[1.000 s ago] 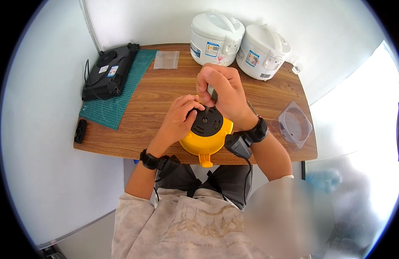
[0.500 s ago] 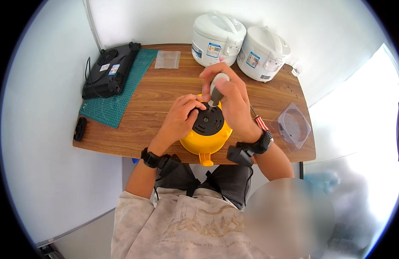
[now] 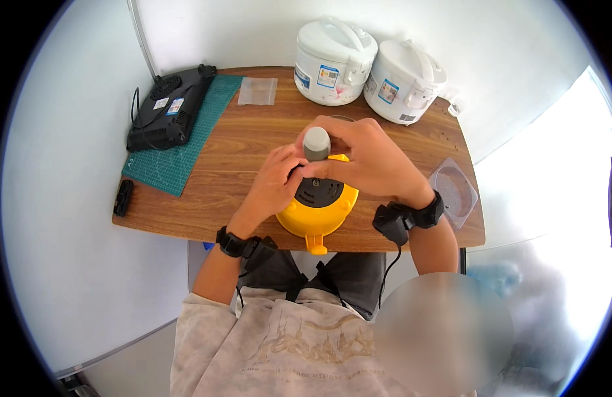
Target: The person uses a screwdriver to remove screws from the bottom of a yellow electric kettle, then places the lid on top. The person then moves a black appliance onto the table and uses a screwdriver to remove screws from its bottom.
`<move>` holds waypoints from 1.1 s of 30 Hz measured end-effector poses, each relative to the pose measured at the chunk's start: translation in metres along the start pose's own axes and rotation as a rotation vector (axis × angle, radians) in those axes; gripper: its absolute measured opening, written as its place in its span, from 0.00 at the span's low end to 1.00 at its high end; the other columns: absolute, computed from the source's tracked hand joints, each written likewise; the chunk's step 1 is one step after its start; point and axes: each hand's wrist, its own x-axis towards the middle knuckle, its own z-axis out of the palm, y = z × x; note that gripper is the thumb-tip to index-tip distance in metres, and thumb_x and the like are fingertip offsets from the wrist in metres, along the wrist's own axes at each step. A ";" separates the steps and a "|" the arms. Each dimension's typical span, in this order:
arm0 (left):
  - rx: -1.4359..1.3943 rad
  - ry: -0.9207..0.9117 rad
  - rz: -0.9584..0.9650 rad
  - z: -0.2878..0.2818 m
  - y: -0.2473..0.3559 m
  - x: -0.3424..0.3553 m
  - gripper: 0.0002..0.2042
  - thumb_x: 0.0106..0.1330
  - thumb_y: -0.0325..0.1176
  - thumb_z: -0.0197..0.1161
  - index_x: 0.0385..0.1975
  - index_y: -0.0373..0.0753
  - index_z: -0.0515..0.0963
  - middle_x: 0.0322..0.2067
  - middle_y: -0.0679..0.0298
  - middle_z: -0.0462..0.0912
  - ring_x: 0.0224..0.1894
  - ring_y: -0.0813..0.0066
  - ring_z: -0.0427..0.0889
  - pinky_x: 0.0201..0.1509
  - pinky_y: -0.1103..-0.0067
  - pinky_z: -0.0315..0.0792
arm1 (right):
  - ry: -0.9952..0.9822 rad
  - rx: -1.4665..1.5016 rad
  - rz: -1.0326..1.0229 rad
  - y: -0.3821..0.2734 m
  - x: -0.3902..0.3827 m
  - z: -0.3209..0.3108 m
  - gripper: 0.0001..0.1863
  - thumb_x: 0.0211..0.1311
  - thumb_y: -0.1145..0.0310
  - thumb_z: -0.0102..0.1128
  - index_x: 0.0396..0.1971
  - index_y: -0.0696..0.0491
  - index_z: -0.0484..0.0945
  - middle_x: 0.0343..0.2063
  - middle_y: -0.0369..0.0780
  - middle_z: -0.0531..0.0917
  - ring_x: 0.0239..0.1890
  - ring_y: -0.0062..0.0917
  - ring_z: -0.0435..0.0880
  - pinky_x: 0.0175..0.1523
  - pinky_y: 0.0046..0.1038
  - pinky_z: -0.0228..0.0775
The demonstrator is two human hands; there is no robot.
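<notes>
A yellow round appliance part [image 3: 317,221] sits near the table's front edge, with a black slotted disc [image 3: 317,194] on top and a tab pointing toward me. My right hand [image 3: 365,155] is closed around the grey handle of a screwdriver [image 3: 316,144]. The screwdriver stands nearly upright over the far part of the disc; its tip is hidden by my hands. Beside it is my left hand [image 3: 274,178], thumb and fingertips pinched together close to the screwdriver's lower end. What they hold, if anything, cannot be made out.
Two white rice cookers [image 3: 335,63] [image 3: 405,83] stand at the back. To the left a black appliance [image 3: 170,112] with a cord lies on a green cutting mat [image 3: 161,169]. A clear plastic bag [image 3: 257,91], a black object [image 3: 122,198] and a clear plastic tray [image 3: 455,192] also lie on the table [image 3: 233,145].
My right hand has turned and its wrist has swung right, bringing the screwdriver more upright. My left fingertips have closed in beside it. A red-striped tool at the right is now hidden.
</notes>
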 end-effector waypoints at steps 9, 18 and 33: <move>-0.033 -0.038 -0.063 -0.006 0.014 0.003 0.08 0.68 0.23 0.56 0.43 0.40 0.79 0.57 0.57 0.75 0.63 0.55 0.70 0.68 0.66 0.65 | 0.517 -0.152 -0.060 0.017 0.012 0.028 0.18 0.55 0.61 0.73 0.31 0.55 0.72 0.17 0.42 0.77 0.18 0.36 0.76 0.26 0.31 0.70; -0.058 -0.047 -0.099 -0.006 0.012 0.000 0.08 0.69 0.23 0.57 0.43 0.39 0.80 0.59 0.58 0.74 0.65 0.58 0.69 0.69 0.68 0.64 | 0.656 -0.362 0.039 -0.005 -0.017 0.010 0.14 0.55 0.62 0.73 0.25 0.55 0.78 0.14 0.39 0.78 0.15 0.31 0.77 0.25 0.27 0.71; -0.083 -0.049 -0.148 -0.005 0.016 0.000 0.08 0.69 0.23 0.57 0.43 0.40 0.80 0.60 0.60 0.75 0.66 0.59 0.69 0.71 0.69 0.64 | 0.655 -0.155 0.048 0.022 -0.015 0.014 0.13 0.55 0.65 0.72 0.26 0.56 0.78 0.16 0.40 0.82 0.17 0.26 0.81 0.28 0.26 0.74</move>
